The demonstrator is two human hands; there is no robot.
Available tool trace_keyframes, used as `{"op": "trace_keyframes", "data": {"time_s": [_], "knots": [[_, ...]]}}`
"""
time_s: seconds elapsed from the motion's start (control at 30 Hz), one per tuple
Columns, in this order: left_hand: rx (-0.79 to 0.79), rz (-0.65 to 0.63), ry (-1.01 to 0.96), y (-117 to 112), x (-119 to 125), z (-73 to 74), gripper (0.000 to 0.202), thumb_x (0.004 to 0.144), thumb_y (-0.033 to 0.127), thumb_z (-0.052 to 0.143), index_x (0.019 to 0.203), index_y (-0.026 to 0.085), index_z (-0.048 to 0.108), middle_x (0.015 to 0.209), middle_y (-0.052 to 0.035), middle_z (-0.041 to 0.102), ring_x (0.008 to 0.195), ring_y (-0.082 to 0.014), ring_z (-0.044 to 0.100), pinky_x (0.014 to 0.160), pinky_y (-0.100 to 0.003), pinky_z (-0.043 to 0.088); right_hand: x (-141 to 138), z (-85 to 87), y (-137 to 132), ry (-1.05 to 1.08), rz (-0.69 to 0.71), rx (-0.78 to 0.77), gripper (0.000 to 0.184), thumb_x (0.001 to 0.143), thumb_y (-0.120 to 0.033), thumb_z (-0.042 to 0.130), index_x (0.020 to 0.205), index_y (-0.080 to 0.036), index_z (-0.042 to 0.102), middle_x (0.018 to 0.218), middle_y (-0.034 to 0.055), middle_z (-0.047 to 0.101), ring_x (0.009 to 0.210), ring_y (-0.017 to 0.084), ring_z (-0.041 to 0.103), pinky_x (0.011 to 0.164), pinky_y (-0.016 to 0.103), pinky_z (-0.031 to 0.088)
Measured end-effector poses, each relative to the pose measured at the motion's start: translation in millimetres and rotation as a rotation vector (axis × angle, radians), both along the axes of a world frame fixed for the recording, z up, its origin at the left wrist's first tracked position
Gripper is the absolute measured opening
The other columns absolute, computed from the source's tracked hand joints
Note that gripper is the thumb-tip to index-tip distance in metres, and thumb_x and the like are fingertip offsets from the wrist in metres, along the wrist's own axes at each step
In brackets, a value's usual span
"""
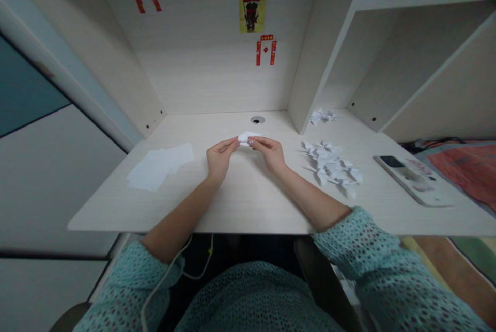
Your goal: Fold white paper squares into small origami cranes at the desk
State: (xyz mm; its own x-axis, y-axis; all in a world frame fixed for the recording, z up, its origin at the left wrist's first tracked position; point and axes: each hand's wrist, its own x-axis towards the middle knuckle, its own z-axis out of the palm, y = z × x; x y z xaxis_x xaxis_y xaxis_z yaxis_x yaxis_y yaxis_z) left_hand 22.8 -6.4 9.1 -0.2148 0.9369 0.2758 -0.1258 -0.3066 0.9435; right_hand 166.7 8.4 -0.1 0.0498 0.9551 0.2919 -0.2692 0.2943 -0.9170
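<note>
Both my hands meet over the middle of the pale wooden desk. My left hand and my right hand each pinch one end of a small folded piece of white paper, held just above the desktop. The fingers of both are closed on it. To the left lies a loose stack of flat white paper sheets. To the right of my right forearm sits a heap of several folded white paper figures, and a smaller cluster of folded figures lies farther back under the shelf.
A phone lies flat near the desk's right end. A round cable hole sits at the back of the desk. A vertical shelf divider stands right of centre. Red and yellow stickers hang on the back panel.
</note>
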Motion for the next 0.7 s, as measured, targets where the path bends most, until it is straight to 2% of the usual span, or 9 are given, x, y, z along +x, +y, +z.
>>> {"op": "trace_keyframes", "data": {"time_s": [0.07,0.27,0.4,0.57,0.7], "knots": [[-0.017,-0.003,-0.008,0.1,0.4,-0.7,0.031,0.064,0.032,0.075,0.090,0.015,0.072,0.093,-0.0079,0.072,0.088,-0.0188,0.066,0.090,-0.036,0.050,-0.1,0.4,-0.2,-0.023,-0.017,-0.024,0.024,0.060,-0.038,0.075,0.078,-0.022,0.074,0.082,0.0028,0.072,0.076,0.016,0.063,0.074,0.030,0.049],[-0.030,-0.024,-0.023,0.5,0.9,-2.7,0.032,0.064,0.031,0.075,0.092,0.015,0.072,0.095,-0.0081,0.071,0.088,-0.0181,0.066,0.091,-0.035,0.050,-1.3,-1.4,1.4,0.030,-0.035,-0.029,0.025,0.057,-0.038,0.077,0.075,-0.021,0.074,0.086,0.0032,0.073,0.083,0.018,0.065,0.082,0.033,0.049],[-0.033,-0.028,-0.012,-0.6,0.6,-3.5,0.033,0.064,0.033,0.075,0.092,0.015,0.072,0.095,-0.0084,0.071,0.089,-0.0187,0.066,0.091,-0.036,0.050,-1.7,-4.0,2.6,0.011,-0.039,-0.053,0.027,0.056,-0.039,0.076,0.076,-0.021,0.073,0.087,0.0037,0.073,0.084,0.018,0.065,0.082,0.033,0.049],[-0.017,-0.031,-0.010,-1.9,1.6,-2.7,0.034,0.064,0.032,0.075,0.093,0.015,0.071,0.096,-0.0089,0.071,0.088,-0.0184,0.066,0.091,-0.035,0.050,-1.3,-7.2,4.7,0.050,-0.033,-0.088,0.029,0.055,-0.037,0.078,0.077,-0.020,0.073,0.083,0.0041,0.072,0.076,0.016,0.064,0.077,0.031,0.049],[-0.036,-0.038,-0.025,-1.3,2.0,-3.5,0.042,0.064,0.031,0.075,0.102,0.015,0.069,0.093,-0.0085,0.072,0.087,-0.0178,0.067,0.090,-0.034,0.050,0.4,-9.0,7.1,0.074,-0.028,-0.098,0.030,0.052,-0.035,0.079,0.077,-0.020,0.073,0.078,0.0034,0.072,0.070,0.014,0.062,0.074,0.030,0.049]]}}
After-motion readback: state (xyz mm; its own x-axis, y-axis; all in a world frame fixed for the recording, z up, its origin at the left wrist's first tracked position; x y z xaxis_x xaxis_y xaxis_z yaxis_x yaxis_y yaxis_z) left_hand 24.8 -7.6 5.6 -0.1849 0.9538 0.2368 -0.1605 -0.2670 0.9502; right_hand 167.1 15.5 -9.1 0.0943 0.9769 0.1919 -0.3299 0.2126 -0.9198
